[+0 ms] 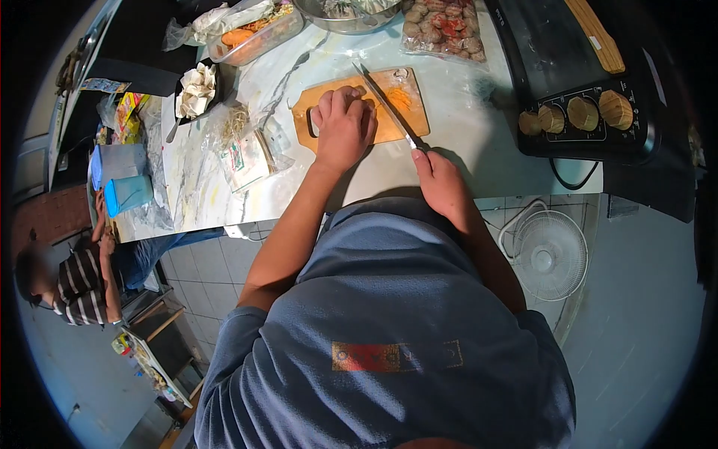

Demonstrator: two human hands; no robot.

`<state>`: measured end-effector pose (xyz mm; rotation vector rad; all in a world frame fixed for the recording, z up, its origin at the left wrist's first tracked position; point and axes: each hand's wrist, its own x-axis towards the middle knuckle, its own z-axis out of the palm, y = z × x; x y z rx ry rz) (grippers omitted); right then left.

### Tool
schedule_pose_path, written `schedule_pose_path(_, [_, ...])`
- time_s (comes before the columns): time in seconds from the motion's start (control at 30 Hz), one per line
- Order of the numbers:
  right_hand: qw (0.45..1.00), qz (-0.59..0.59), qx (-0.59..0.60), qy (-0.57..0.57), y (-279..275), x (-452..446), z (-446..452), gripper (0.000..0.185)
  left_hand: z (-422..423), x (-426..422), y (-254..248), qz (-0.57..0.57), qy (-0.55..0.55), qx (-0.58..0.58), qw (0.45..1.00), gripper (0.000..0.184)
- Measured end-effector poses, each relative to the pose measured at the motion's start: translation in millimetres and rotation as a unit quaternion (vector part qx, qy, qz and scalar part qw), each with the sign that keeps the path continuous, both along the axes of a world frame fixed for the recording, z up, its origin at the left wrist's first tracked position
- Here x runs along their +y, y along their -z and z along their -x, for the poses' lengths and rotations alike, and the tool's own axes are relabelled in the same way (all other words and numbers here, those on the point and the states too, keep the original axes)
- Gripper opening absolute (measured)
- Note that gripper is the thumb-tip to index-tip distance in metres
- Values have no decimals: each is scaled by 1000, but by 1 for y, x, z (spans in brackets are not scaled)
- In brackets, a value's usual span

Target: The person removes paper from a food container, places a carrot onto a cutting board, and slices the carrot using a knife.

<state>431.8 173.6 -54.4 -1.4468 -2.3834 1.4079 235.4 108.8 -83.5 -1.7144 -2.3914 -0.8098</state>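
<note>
On a marble-patterned table lies a wooden cutting board (305,123). My left hand (343,127) rests over the board's middle with its fingers curled together; what is under the fingertips is hidden. My right hand (443,184) is wrapped round the handle of a long knife (385,103), whose blade lies slantwise over the board, just right of my left hand. Thin orange shreds (401,99) sit on the board to the right of the blade.
A plastic container (266,43) of food, a metal bowl (351,22) and a bag of round brown items (444,31) stand beyond the board. Right is a black appliance (583,142); left, a dark dish (197,93) and packets (247,162). Another person (82,280) sits far left.
</note>
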Motion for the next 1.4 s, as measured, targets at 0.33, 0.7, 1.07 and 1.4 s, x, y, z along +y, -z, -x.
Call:
schedule_pose_path(0.33, [1000, 13, -4, 2, 0, 0, 0, 50, -1, -1, -3, -2, 16, 10, 1000, 21])
schedule_pose_path(0.7, [1000, 16, 4, -2, 3, 0, -1, 50, 0, 3, -2, -11, 28, 44, 999, 17])
schedule_pose_path(1.07, [999, 32, -5, -8, 7, 3, -2, 53, 4, 2, -1, -12, 26, 28, 999, 14])
schedule_pose_path(1.4, [999, 31, -3, -10, 6, 4, -2, 52, 4, 5, -6, 21, 31, 40, 999, 18])
